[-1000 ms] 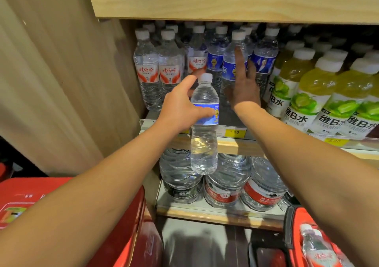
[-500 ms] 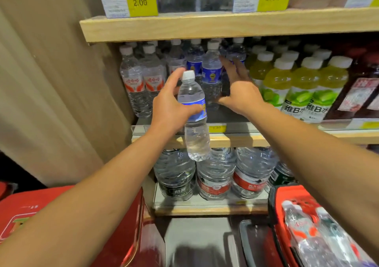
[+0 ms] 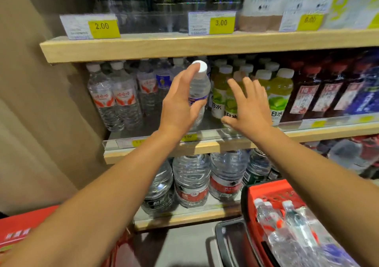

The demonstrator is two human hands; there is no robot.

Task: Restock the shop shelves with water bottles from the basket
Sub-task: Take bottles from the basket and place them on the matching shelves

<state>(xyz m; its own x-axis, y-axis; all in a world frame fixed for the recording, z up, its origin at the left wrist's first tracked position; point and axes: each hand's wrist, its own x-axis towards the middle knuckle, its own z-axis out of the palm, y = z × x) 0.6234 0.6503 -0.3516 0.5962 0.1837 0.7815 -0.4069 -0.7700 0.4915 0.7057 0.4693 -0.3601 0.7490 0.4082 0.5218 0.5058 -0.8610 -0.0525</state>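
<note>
My left hand [image 3: 180, 106] grips a clear water bottle [image 3: 199, 88] with a white cap and blue label, holding it upright at the front of the middle shelf [image 3: 215, 145]. The bottle's base sits at or just above the shelf surface. My right hand [image 3: 249, 106] is open with fingers spread, just right of the bottle, in front of yellow-green drink bottles [image 3: 279, 94]. Rows of water bottles with red-and-white labels [image 3: 113, 96] stand at the shelf's left. The red basket [image 3: 272, 192] at the lower right holds several more water bottles [image 3: 295, 223].
Large water jugs [image 3: 191, 182] fill the lower shelf. The upper shelf [image 3: 184, 45] carries price tags and dark bottles. Dark red drinks [image 3: 320, 94] stand at the right. A beige wall [image 3: 30, 102] closes the left side. A red box [image 3: 24, 231] sits at the lower left.
My left hand has carried the bottle up and onto the middle shelf's front gap. My right hand has pulled back from the blue-labelled bottles and opened flat to the right.
</note>
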